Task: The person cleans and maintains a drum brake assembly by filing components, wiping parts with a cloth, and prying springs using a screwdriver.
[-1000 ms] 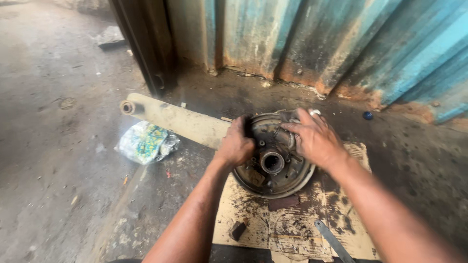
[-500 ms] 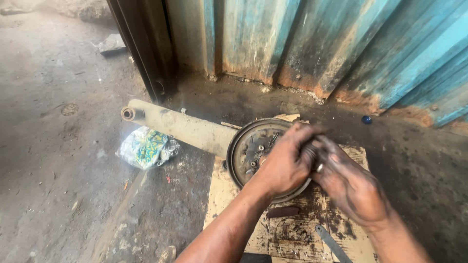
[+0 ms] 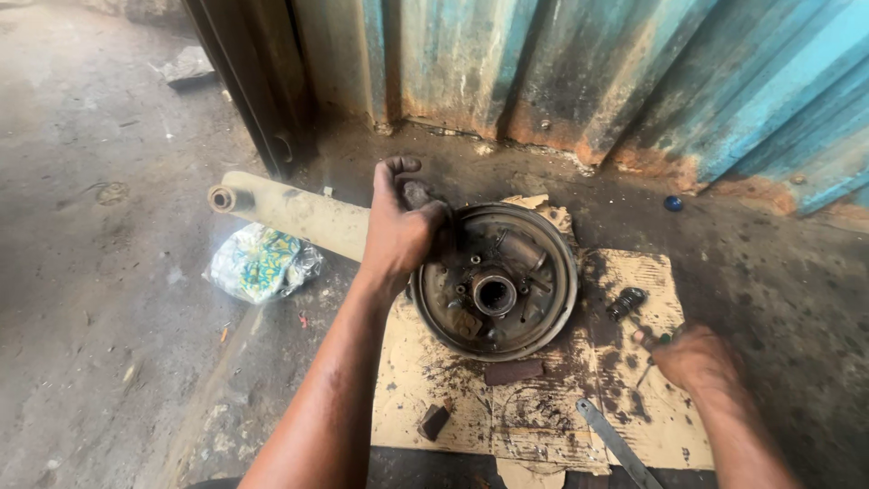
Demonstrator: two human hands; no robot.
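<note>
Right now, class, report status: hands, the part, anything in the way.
Left hand grips brake drum rim. Right hand on cardboard, beside spring. Nothing blocking.

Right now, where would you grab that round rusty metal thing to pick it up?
Probably by the raised outer rim of the round drum plate, from its left edge, where the left hand already grips. It lies flat on the cardboard, so the rim gives fingers a lip; the centre looks greasy and crowded.

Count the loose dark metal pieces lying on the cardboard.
3: a flat block below the drum, a small block lower left, a spring on the right. Others may be hidden.
</note>
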